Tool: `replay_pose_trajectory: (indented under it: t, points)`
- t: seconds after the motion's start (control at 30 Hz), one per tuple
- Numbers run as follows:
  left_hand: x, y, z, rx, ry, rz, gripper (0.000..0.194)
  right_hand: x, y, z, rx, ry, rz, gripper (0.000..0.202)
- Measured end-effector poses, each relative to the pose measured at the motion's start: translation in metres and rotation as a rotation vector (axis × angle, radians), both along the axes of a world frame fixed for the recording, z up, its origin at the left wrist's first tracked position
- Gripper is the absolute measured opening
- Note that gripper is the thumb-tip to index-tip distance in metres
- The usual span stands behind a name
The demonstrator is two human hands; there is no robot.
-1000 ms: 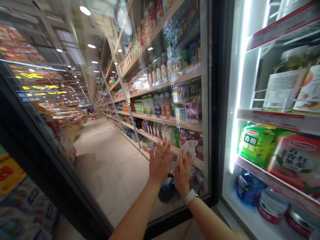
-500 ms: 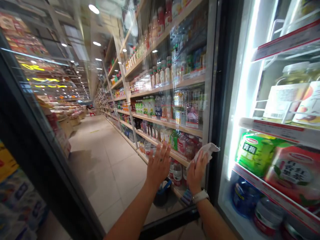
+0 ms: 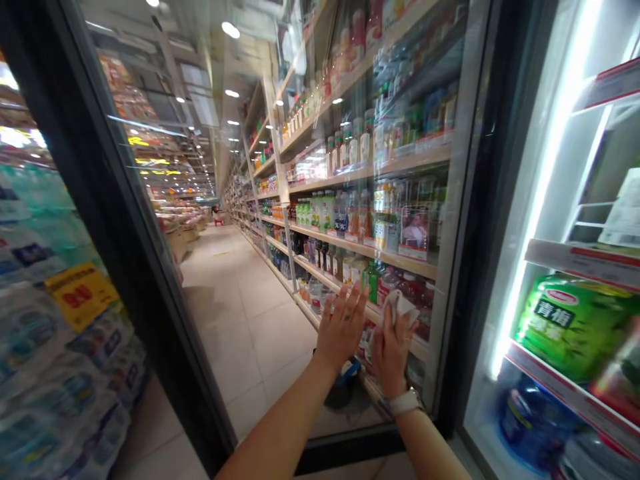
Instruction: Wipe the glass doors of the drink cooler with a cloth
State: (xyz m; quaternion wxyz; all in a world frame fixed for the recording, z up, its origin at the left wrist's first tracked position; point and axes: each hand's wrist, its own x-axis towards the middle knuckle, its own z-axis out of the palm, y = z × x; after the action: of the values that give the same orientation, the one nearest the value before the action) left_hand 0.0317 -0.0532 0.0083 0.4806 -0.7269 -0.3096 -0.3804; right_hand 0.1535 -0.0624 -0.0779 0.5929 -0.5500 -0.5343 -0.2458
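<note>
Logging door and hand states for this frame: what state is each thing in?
Cooler door: open
Cooler light strip: lit
Left hand: empty, fingers extended, palm toward glass
Right hand: holding white cloth
White cloth: crumpled; dampness unclear
Wristband: worn on right wrist

White cloth (image 3: 401, 305), black door frame (image 3: 103, 200), green pack (image 3: 567, 327), yellow sign with red figures (image 3: 80, 293)

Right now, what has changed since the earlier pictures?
The right hand and cloth went right to the door frame, then back toward the left hand. The view swung left. The cloth is still held; the left hand stays spread at the glass.
</note>
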Motion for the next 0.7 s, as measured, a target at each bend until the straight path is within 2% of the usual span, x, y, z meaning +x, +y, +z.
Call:
replay_pose_trajectory:
  t: [0.2,0.33,0.43,0.57,0.63,0.7]
  points:
    - [0.005,0.001,-0.009,-0.022,0.023,0.006,0.054,0.033,0.001,-0.003,0.052,0.306,-0.086,0.059]
    - [0.008,0.002,-0.016,-0.048,0.016,-0.019,0.059,0.033,0.003,-0.001,0.108,0.402,-0.074,0.060]
    - [0.008,0.003,-0.017,-0.025,0.010,0.000,0.059,0.016,0.001,0.002,0.087,0.293,-0.033,0.063]
    - [0.008,0.005,-0.017,-0.009,0.023,0.029,0.057,-0.008,-0.004,-0.001,-0.009,-0.001,0.053,0.060]
    - [0.008,0.007,-0.018,-0.005,0.031,0.026,0.057,-0.005,-0.005,-0.005,-0.049,-0.071,0.073,0.059]
    - [0.008,0.009,-0.018,-0.007,0.028,0.017,0.057,0.010,-0.004,-0.008,-0.076,-0.053,0.055,0.058]
